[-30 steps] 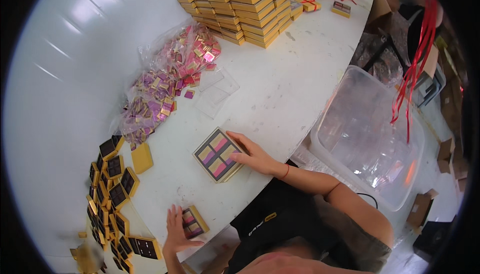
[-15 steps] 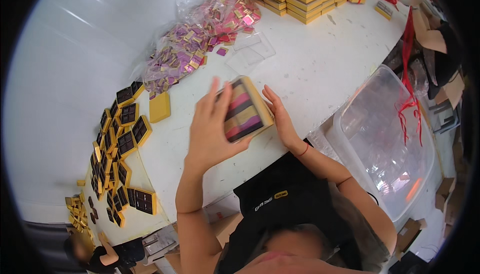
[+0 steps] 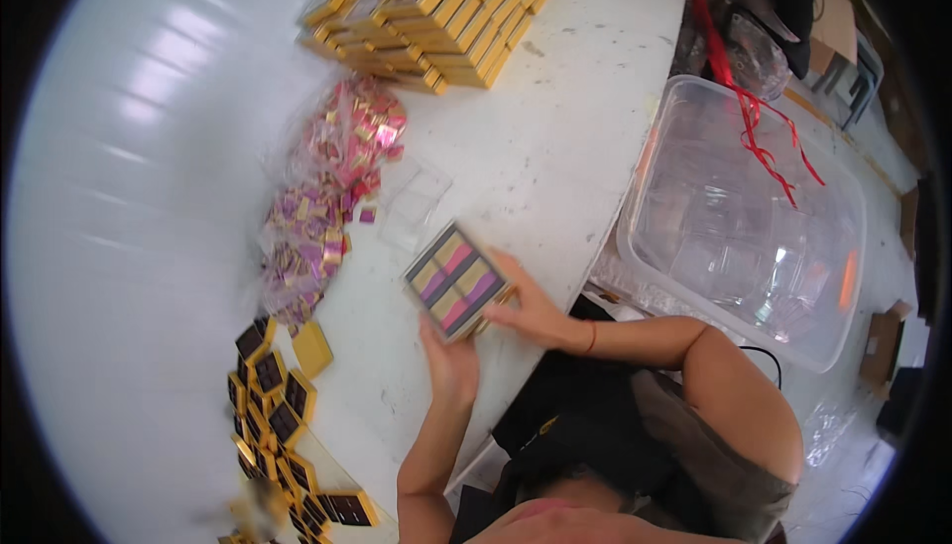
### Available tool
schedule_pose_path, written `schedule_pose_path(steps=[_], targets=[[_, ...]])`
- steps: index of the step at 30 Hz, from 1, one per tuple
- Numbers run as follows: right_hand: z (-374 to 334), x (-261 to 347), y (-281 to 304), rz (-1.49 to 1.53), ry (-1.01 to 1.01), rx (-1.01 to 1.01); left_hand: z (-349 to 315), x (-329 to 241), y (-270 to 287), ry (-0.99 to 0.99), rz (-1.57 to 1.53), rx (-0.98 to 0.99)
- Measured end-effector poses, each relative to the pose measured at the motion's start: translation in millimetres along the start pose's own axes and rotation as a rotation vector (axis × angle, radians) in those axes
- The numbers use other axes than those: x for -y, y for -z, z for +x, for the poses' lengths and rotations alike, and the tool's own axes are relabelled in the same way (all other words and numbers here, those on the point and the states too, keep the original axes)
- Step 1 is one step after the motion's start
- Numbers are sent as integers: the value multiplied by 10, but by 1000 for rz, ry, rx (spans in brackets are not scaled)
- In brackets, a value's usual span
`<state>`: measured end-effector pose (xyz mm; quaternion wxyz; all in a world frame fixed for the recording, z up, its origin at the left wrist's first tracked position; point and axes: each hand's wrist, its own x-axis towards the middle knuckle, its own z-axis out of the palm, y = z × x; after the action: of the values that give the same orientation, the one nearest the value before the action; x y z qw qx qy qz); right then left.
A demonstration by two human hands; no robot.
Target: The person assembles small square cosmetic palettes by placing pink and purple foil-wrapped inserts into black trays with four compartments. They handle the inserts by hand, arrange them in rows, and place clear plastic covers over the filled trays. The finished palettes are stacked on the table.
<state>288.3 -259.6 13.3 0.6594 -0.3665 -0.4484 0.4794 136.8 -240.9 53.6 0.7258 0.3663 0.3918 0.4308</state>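
Fingers of left hand (image 3: 452, 365) and right hand (image 3: 535, 308) hold patterned box (image 3: 457, 282) between them; uneven grip could tilt it, slipping onto worktop (image 3: 565, 157) beneath fingers.

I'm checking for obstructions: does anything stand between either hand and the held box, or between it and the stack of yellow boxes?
Nothing visible separates the left hand or right hand from the box; both touch it. Toward the stack of yellow boxes, clear plastic pieces lie on the table, partly across the way.

Wide fisheye view, from the head, facing down, white tabletop (image 3: 555, 137) near; edges bending
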Motion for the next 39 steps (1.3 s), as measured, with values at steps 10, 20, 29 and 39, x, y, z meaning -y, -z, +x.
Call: schedule_pose_path(steps=[10,20,29,39], targets=[[1226,775,2280,78,53,-501,2017,641,-2200,135,42,330],[2457,1027,3444,78,145,-636,3444,696,-3742,19,6,290],[4436,1027,3754,52,155,-368,3662,314,-3701,-48,-14,233],[5253,888,3414,-221,46,-390,986,-117,-983,-68,490,432]])
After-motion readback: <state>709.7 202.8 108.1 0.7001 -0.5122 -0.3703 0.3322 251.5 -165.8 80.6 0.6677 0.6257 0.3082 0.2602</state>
